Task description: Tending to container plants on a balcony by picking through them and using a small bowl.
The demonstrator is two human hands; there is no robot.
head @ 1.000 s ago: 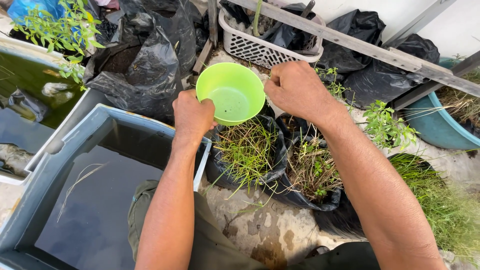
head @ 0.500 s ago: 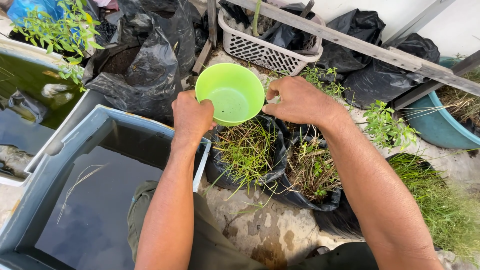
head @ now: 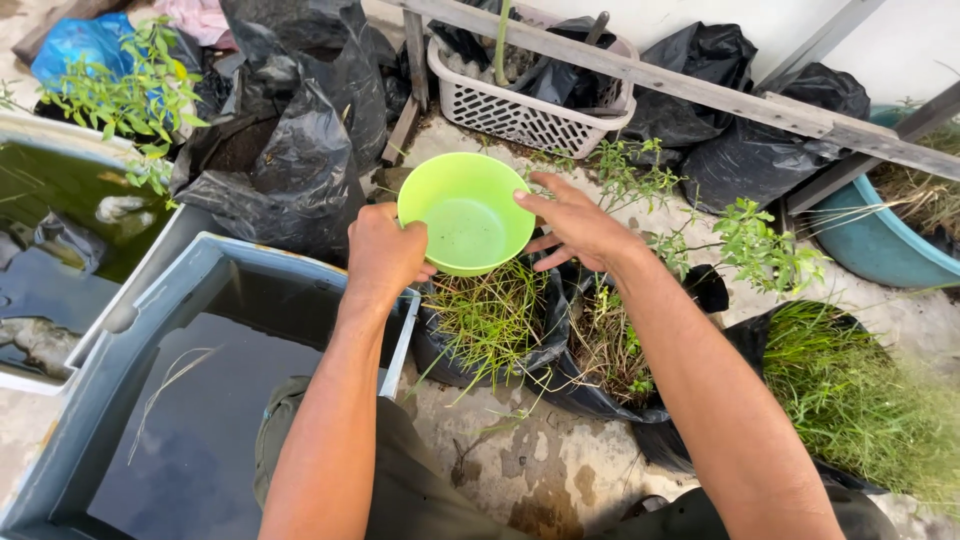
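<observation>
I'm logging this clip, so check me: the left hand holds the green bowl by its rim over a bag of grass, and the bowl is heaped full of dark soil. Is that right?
Not quite. The head view shows the green bowl holds no soil; its inside is bare. The rest stands: the left hand grips its rim over the bag of grass, with the right hand open at the other edge.

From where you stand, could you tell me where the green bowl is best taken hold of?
Best by the rim: the green bowl is round, smooth and handleless, tilted with its opening toward the camera. The left hand already pinches the near-left edge. The right hand could probably take the free right rim, coming from the right.
</observation>
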